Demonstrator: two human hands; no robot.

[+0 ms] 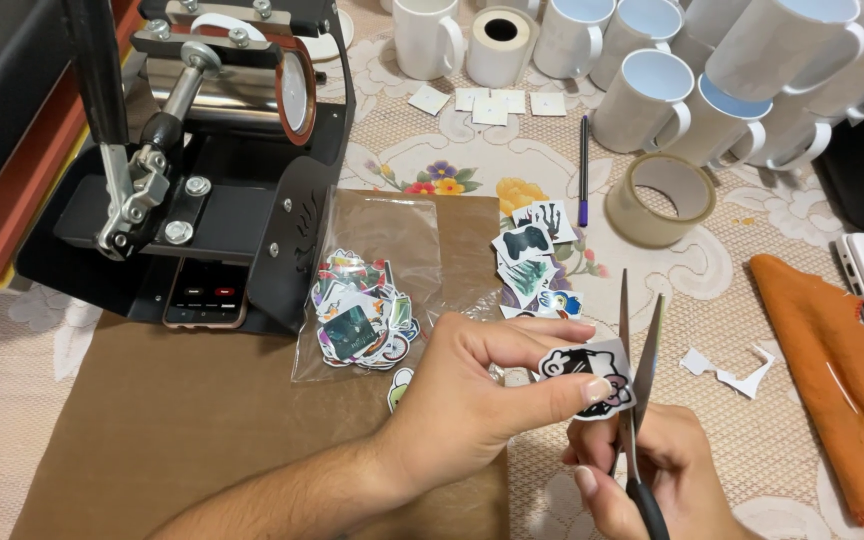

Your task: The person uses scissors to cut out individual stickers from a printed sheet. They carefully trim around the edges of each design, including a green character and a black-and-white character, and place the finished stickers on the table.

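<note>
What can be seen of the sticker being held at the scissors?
The sticker is a small paper cut-out with a black-and-white cartoon figure, a touch of pink low down and a white border. The left hand pinches it by its left side between thumb and fingers, holding it upright above the table. The open blades of the scissors, worked by the right hand, straddle its right edge. Its back is hidden.

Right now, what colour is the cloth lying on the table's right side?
Orange; the cloth shows best in the head view.

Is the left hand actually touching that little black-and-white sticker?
Touching. The head view shows the left hand pinching the sticker, thumb lying across its face.
</note>
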